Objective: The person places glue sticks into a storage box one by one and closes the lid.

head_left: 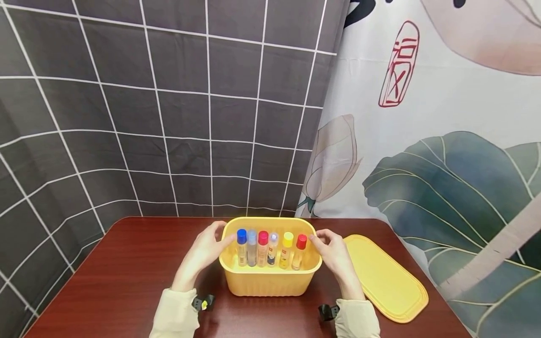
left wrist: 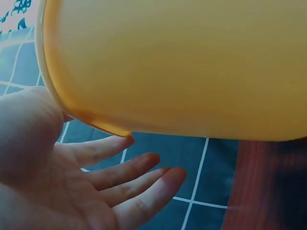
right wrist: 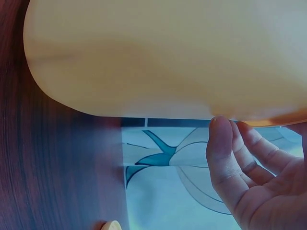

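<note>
A yellow plastic box [head_left: 267, 283] is at the middle of the table, between my two hands. Several small capped tubes [head_left: 262, 249] stand in a row inside it, with blue, pale blue, red, whitish and yellow caps. My left hand [head_left: 205, 249] holds the box's left end, thumb over the rim. Below that rim, the left wrist view shows the other fingers [left wrist: 144, 191] spread loosely. At the opposite end my right hand [head_left: 336, 251] grips the rim, its thumb [right wrist: 221, 143] on the near side and fingers beyond.
To the right of the box a yellow lid [head_left: 386, 277] lies flat on the dark red wooden table [head_left: 139, 281]. A grey gridded cloth [head_left: 177, 112] hangs behind the table. Beside it hangs a white cloth [head_left: 363, 84] printed with leaves.
</note>
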### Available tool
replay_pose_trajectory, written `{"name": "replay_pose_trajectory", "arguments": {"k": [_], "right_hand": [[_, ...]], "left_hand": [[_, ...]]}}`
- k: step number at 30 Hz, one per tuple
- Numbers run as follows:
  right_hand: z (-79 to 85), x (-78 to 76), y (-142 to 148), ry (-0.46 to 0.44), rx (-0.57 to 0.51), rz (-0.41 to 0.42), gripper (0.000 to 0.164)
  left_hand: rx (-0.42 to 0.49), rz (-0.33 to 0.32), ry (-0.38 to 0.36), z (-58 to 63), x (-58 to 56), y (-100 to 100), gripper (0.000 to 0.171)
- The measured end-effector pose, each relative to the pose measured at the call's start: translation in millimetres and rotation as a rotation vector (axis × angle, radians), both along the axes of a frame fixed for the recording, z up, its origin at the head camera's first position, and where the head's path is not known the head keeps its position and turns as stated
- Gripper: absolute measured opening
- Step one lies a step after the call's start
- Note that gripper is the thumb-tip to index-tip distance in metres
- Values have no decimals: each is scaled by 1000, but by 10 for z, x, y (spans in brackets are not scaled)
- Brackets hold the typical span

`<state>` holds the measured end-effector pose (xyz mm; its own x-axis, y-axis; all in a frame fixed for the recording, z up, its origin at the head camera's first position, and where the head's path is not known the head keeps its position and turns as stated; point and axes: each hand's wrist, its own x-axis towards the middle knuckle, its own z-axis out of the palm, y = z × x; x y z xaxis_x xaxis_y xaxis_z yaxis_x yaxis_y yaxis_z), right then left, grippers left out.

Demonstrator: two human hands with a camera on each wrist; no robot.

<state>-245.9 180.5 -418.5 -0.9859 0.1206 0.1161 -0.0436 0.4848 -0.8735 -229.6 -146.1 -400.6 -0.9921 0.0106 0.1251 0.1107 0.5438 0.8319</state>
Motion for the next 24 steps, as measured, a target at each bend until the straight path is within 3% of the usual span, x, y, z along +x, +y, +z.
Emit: {"name": "replay_pose_trajectory", "arguments": {"k": [11, 24], "right_hand": [[13, -4, -3, 0, 5, -2, 26], [46, 33, 6, -2, 55, -9, 32]], "left_hand": [[84, 96, -24, -90, -18, 32, 35], [75, 135, -2, -142, -31, 42, 29]]}}
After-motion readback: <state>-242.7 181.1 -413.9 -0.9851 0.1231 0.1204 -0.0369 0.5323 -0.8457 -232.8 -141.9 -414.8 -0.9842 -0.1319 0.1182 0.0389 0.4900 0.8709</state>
